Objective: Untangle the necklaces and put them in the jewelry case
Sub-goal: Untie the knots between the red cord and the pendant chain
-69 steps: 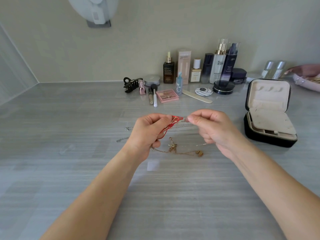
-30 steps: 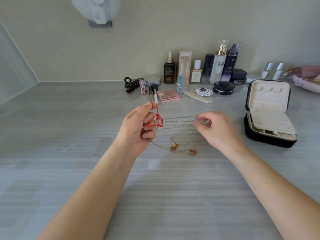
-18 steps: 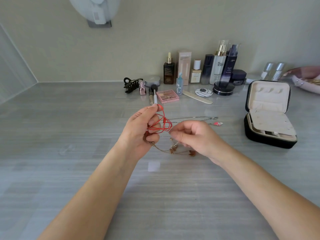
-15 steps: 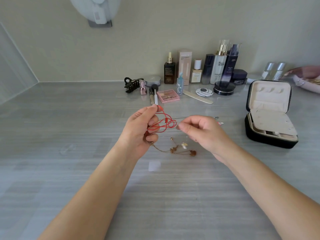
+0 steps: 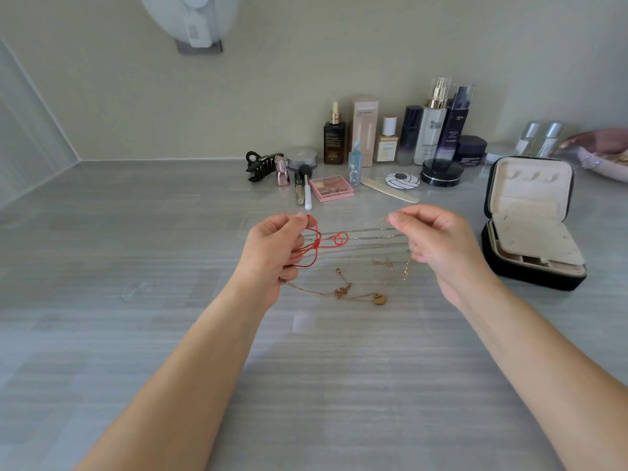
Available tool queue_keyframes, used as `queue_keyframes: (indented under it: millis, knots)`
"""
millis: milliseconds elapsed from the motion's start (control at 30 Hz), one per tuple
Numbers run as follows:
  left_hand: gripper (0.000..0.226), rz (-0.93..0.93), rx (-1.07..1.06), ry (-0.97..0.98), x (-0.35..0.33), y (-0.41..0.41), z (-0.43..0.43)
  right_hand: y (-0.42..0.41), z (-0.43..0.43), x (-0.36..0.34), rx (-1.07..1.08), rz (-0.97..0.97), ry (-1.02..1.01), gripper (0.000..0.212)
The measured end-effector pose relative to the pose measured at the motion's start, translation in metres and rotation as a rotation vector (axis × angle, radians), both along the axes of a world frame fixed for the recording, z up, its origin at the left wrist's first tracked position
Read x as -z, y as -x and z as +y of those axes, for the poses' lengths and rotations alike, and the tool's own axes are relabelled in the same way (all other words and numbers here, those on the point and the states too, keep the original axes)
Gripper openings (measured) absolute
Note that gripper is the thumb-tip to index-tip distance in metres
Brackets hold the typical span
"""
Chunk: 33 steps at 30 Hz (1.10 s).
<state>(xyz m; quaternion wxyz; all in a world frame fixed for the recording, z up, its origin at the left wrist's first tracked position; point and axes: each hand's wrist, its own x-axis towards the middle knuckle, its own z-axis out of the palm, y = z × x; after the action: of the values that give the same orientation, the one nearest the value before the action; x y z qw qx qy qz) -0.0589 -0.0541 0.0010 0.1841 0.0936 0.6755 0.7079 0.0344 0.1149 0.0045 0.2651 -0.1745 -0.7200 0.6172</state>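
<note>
Now the right hand (image 5: 438,246), pinching silver chains (image 5: 373,237), has drawn away from the left hand (image 5: 272,253) gripping the red cord (image 5: 317,245).

Red cord necklace (image 5: 316,248) was looped and knotted around thin silver chains (image 5: 370,237), which were taut between left hand (image 5: 272,253) and right hand (image 5: 438,243). Gold pendant necklace (image 5: 343,294) lay slack below them. Black jewelry case (image 5: 530,232) stood open at right, lid upright.

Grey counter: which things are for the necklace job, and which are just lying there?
For the job: red cord necklace, thin silver chains, gold pendant chain, open black jewelry case.
Just lying about: black hair claw, pink eyeshadow palette, white nail file.
</note>
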Motion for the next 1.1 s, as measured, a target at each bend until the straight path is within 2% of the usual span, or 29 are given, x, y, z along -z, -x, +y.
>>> queue_keyframes:
  millis: [133,267,433,500,533,600,633,667,733,833,900,1000,1100]
  knots:
    - [0.022,0.092,-0.061,0.131,0.001,0.004,0.000,-0.001,0.007,-0.001,0.060,-0.002,0.056,0.013]
    - [0.017,0.472,-0.098,0.609,0.009,0.010,-0.005,-0.001,0.010,-0.001,0.054,-0.020,0.045,0.012]
    - [0.019,0.611,-0.074,1.105,0.017,0.004,-0.008,-0.001,0.010,0.001,0.010,-0.056,0.055,0.009]
    - [0.024,0.752,-0.121,1.195,0.015,-0.002,-0.005,0.000,0.011,0.001,-0.037,-0.053,0.087,0.010]
    - [0.024,0.853,-0.140,1.138,0.014,-0.006,-0.002,0.000,0.010,0.002,-0.059,-0.055,0.093,0.011]
    - [0.020,1.038,-0.074,0.839,0.016,-0.014,0.006,0.000,0.009,0.002,-0.096,-0.057,0.106,0.012]
    - [0.020,1.056,0.006,0.701,0.017,-0.019,0.010,0.000,0.008,0.002,-0.117,-0.051,0.121,0.012]
    - [0.019,1.023,0.099,0.614,0.017,-0.026,0.014,0.000,0.006,0.002,-0.139,-0.043,0.144,0.013]
    - [0.017,0.924,0.236,0.566,0.019,-0.036,0.022,0.000,0.004,0.001,-0.178,-0.035,0.188,0.014]
    - [0.026,0.815,0.260,0.550,0.021,-0.042,0.029,0.002,-0.003,0.003,-0.228,-0.039,0.215,0.014]
    - [0.019,0.763,0.257,0.498,0.022,-0.043,0.031,0.004,-0.005,0.005,-0.248,-0.044,0.195,0.014]
    - [0.009,0.681,0.274,0.429,0.024,-0.042,0.032,0.005,-0.006,0.007,-0.241,-0.050,0.127,0.010]
    - [0.010,0.556,0.297,0.339,0.021,-0.042,0.032,0.006,-0.006,0.010,-0.174,-0.108,-0.083,0.005]
